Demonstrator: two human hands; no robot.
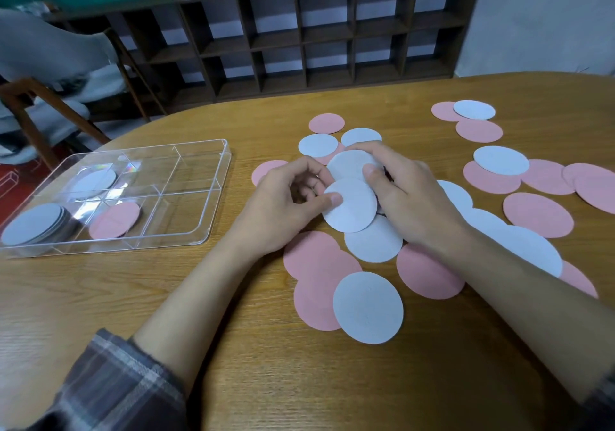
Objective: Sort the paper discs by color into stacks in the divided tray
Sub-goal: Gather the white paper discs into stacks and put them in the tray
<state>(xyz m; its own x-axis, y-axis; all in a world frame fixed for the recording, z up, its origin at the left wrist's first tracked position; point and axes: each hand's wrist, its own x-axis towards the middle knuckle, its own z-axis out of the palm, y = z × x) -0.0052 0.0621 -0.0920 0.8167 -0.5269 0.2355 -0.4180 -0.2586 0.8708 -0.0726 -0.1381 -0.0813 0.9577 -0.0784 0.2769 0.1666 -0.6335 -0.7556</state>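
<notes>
Several pink and white paper discs lie scattered over the right half of the wooden table (166,297). My left hand (283,204) pinches a white disc (352,211) with thumb on top. My right hand (406,197) grips another white disc (349,164) just behind it, thumb pressed on its face. A clear divided tray (213,197) sits to the left. A stack of white discs (33,224) fills its near-left compartment, and a pink disc (114,219) lies in the compartment beside it. One more white disc (93,181) lies in a compartment behind.
A large white disc (367,307) overlaps pink discs (316,264) near the front. More discs spread toward the table's right edge (539,214). A dark cubby shelf (299,31) and a chair (50,97) stand behind the table.
</notes>
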